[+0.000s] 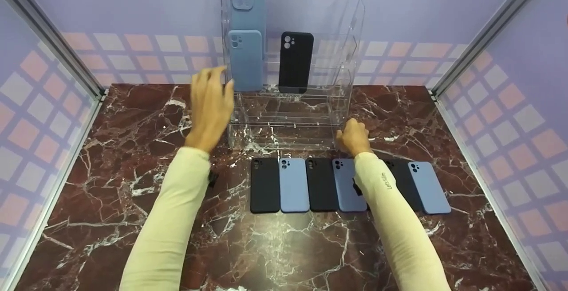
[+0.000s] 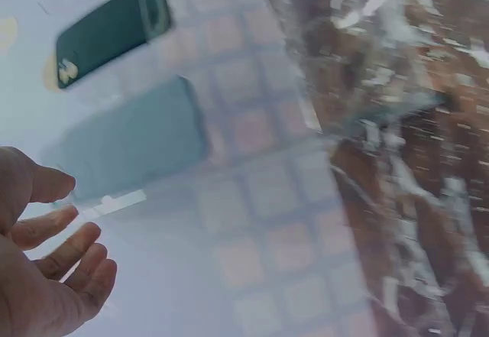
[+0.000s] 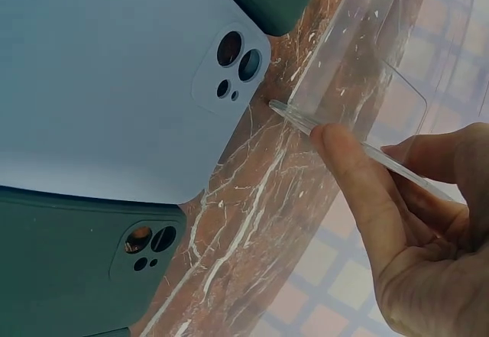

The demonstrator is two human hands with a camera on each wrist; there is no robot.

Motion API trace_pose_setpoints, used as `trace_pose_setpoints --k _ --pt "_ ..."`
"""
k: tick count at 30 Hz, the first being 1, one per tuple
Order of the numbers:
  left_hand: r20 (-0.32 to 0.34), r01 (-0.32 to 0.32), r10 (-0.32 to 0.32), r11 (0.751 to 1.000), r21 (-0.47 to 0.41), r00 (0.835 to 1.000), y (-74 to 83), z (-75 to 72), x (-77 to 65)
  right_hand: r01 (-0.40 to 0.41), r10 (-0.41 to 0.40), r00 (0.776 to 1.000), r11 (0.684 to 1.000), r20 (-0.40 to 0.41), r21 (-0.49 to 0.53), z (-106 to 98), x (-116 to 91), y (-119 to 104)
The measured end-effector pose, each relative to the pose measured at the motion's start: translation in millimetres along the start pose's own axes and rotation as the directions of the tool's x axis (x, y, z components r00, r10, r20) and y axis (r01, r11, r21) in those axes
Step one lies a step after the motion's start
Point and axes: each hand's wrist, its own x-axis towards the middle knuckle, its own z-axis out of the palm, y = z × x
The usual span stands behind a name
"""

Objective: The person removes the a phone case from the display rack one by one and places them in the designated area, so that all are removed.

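Note:
A clear tiered display rack (image 1: 284, 122) stands against the back wall. Its upper left tier bears a large light blue phone case (image 1: 248, 13), and in front of that stands a smaller light blue phone case (image 1: 246, 62). To their right leans a black phone case (image 1: 296, 62). My left hand (image 1: 211, 104) is raised at the rack's left side, nearest the smaller blue case; in the left wrist view its loosely bent fingers (image 2: 69, 253) hold nothing. Low on the rack's right side, my right hand (image 3: 412, 222) pinches the clear panel's edge (image 3: 294, 117) between thumb and fingers.
In front of the rack, a row of cases lies on the marbled table (image 1: 146, 220): black (image 1: 265, 186), light blue (image 1: 294, 186), black (image 1: 322, 186), darker blue (image 1: 347, 193) and others, some partly under my right forearm. Patterned walls (image 1: 510, 91) enclose the back and sides.

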Motion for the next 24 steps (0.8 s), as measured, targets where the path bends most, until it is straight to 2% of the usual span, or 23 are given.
trace_pose_setpoints --k 3,7,14,19,24 --pt "0.03 -0.086 0.085 0.996 0.034 0.996 21.8 6.8 14.2 0.014 -0.014 1.0 1.0 -0.019 -0.013 1 1 2" --pt "0.073 -0.19 0.183 0.976 0.108 0.98 43.9 17.3 31.1 0.023 -0.023 0.999 1.0 -0.031 -0.017 1 1 2" --pt "0.154 -0.312 0.282 0.921 0.234 0.947 68.3 33.9 56.4 0.015 -0.016 1.0 1.0 -0.018 -0.008 -4 -2 2" --pt "0.204 -0.341 0.289 0.892 0.298 0.935 83.0 44.0 70.2 0.002 -0.002 1.0 1.0 -0.008 -0.01 -8 -4 2" --pt "0.268 -0.335 0.252 0.883 0.33 0.93 94.7 49.8 79.0 0.006 -0.006 1.0 1.0 -0.009 -0.004 -10 -4 1"
